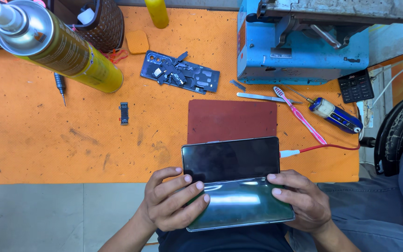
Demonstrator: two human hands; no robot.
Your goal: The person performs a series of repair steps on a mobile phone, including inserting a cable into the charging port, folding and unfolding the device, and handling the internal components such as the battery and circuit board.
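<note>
The left hand (171, 200) curls its fingers (190, 186) over the left edge of an open folding phone (235, 182), and the right hand (304, 200) grips the right edge with bent fingers (281, 184). The phone is low in the middle, its dark top half leaning up over a red mat (232, 119). At one o'clock from the phone lie a pink toothbrush (299, 114) and metal tweezers (262, 97). At eleven o'clock stands a dark woven basket (106, 28) with a small white thing (86, 16) poking out, beside a big yellow spray can (61, 46).
</note>
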